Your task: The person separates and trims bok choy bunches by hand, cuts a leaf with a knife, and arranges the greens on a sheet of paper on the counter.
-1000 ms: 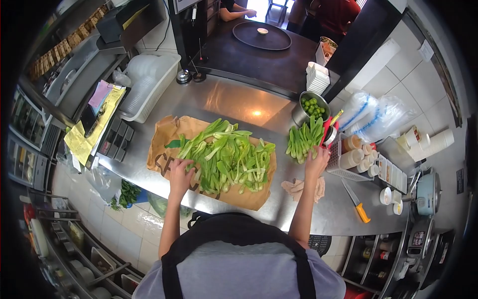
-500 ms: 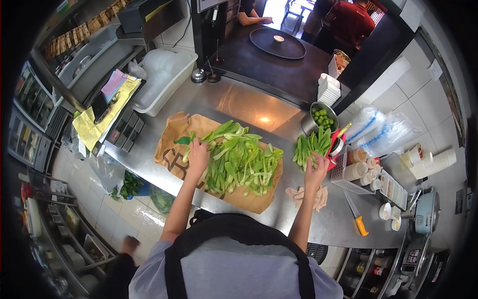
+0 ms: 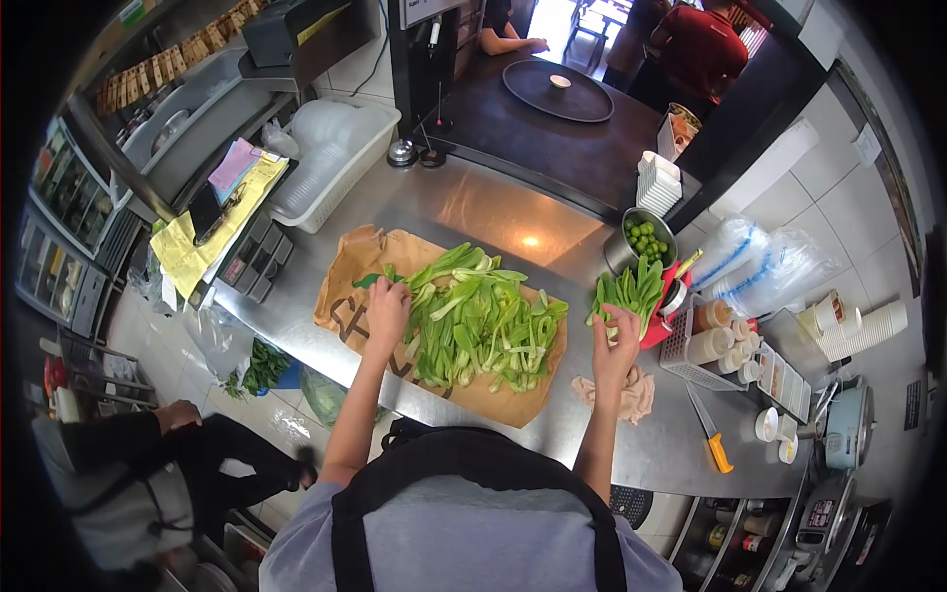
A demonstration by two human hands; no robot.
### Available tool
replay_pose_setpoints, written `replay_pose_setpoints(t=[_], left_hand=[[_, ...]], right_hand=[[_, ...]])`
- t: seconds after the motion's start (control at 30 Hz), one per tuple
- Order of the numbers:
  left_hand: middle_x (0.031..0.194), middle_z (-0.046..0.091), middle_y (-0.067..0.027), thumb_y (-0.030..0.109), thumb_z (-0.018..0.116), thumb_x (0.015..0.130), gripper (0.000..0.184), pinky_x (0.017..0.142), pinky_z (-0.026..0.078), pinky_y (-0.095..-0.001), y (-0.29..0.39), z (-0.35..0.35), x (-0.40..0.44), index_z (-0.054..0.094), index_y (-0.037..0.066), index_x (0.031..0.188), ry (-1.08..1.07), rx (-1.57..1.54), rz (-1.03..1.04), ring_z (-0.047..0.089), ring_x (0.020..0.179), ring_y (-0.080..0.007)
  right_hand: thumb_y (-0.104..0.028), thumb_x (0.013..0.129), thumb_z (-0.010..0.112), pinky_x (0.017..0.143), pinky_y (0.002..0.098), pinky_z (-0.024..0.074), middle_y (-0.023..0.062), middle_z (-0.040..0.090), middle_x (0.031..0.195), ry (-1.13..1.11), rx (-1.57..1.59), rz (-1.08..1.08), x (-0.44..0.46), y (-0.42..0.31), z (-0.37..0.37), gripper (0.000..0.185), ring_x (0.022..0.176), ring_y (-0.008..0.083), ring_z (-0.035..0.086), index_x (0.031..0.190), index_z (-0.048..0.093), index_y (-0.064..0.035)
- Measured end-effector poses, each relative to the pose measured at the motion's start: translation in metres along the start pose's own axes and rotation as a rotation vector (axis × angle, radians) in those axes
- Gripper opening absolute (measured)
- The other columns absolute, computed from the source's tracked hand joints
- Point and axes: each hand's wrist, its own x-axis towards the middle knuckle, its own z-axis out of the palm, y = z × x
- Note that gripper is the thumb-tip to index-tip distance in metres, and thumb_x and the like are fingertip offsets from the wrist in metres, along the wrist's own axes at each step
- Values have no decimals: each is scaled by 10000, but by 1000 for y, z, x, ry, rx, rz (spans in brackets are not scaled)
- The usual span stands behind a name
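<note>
A pile of leafy green stalks, like bok choy (image 3: 483,316), lies on a flattened brown paper bag (image 3: 340,301) on the steel counter. At the pile's left edge my left hand (image 3: 388,311) is closed in a pinch, and a green stalk (image 3: 390,273) shows just above its fingertips. A darker leaf piece (image 3: 366,281) lies beside it on the paper. My right hand (image 3: 618,347) is at the base of a separate bunch of greens (image 3: 631,291), fingers apart with a gap between thumb and forefinger. Whether its fingertips touch the stalks is unclear.
A metal pot of limes (image 3: 646,237), a red object (image 3: 666,306) and a basket of sauce tubs (image 3: 681,345) stand at right. Nearer are a crumpled cloth (image 3: 626,397) and an orange-handled knife (image 3: 715,439). Another person (image 3: 148,474) is behind at left.
My right hand's fingers have spread somewhat beside the bunch. My left hand has shifted slightly at the pile's edge. The person at lower left has come further into view.
</note>
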Motion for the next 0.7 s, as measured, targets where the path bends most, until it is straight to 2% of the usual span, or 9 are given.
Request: replay_pose_setpoints(t=[0.1,0.23,0.33,0.43,0.63,0.67,0.7], left_hand=[[866,476,-78,65,684,649,123,728,475,-376,9,0,4,625,75,756,-45,18,-10,490,877,-268],[862,466,-65,72,701,628,130,723,483,-372,9,7,4,631,71,737,-100,140,-17,487,890,-262],[872,480,-82,51,664,626,69,729,483,-376,8,5,3,624,51,682,-41,112,-16,485,890,-268],[865,497,-91,63,683,613,100,706,477,-359,4,-10,2,641,41,701,8,33,13,504,853,-273],[831,523,-63,112,708,685,136,695,435,-279,-23,-25,3,684,35,794,-187,-630,-262,529,775,-201],[799,524,-32,120,700,712,132,704,406,-285,-23,-30,3,678,18,794,-226,-704,-283,487,844,-153],[820,521,-36,119,702,711,131,703,410,-283,-20,-35,4,683,30,805,-224,-700,-220,487,858,-157]], right_hand=[[-82,759,671,557,242,366,34,561,903,19,60,-30,1,-6,7,184,704,112,500,940,638,-80],[-86,765,668,565,239,371,36,568,922,14,70,-53,0,-12,6,181,702,108,511,943,637,-81],[-84,768,664,577,251,375,41,565,935,18,64,-53,0,-11,2,187,706,116,512,952,632,-79],[-82,770,659,602,272,385,48,555,945,5,67,-37,-2,-11,-3,200,718,134,503,967,624,-78],[-79,775,653,602,273,389,52,575,912,-38,122,-28,-4,-18,-1,180,705,132,531,953,630,-63],[-81,777,653,606,270,397,53,583,901,-71,151,-24,-5,-18,2,180,707,132,542,956,632,-61],[-83,780,652,610,268,404,54,591,890,-104,179,-19,-6,-19,6,181,708,133,552,959,635,-59]])
